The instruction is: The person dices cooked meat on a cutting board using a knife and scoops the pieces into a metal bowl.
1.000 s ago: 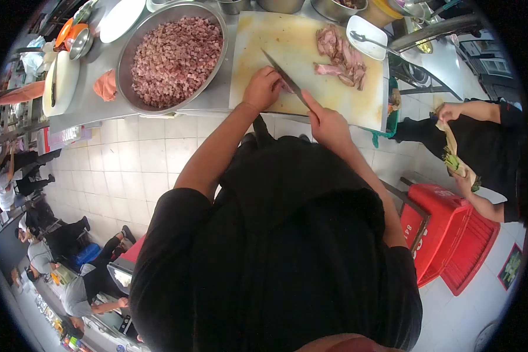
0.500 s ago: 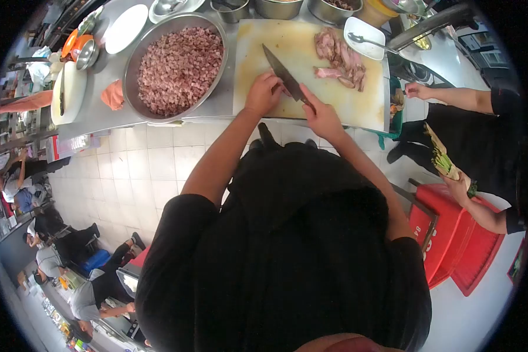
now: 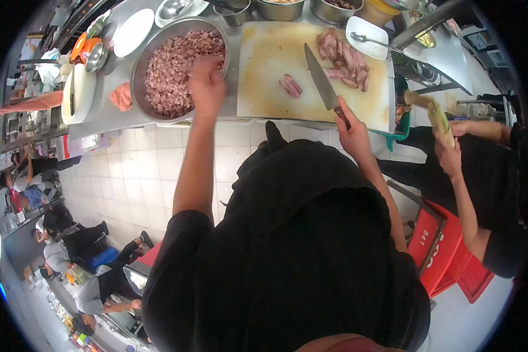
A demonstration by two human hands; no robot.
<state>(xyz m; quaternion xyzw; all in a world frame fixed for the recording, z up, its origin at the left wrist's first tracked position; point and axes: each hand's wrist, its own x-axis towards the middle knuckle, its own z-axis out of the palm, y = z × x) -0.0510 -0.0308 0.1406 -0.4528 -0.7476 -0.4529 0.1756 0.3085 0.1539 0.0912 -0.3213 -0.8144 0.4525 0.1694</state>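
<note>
My right hand (image 3: 352,130) grips the handle of a large knife (image 3: 321,76), whose blade rests over the cutting board (image 3: 264,53) with its tip pointing away from me. My left hand (image 3: 207,87) hangs over the right side of a big metal bowl (image 3: 136,88) full of diced meat (image 3: 164,73); motion smears its fingers, and whether it holds anything is hidden. A few narrow strips of meat (image 3: 290,85) lie on the board, left of the blade. Larger meat pieces (image 3: 349,61) are heaped at the board's back right.
A white dish (image 3: 358,29) with a spoon sits at the board's back right corner. An orange cloth (image 3: 121,97) lies left of the bowl. At the right a co-worker (image 3: 481,176) holds a wrapped green bundle (image 3: 441,122) near red crates (image 3: 437,246).
My left hand has left the board and moved left over the bowl, uncovering the strips. My right hand and the knife have shifted right. The co-worker now has both hands at the bundle.
</note>
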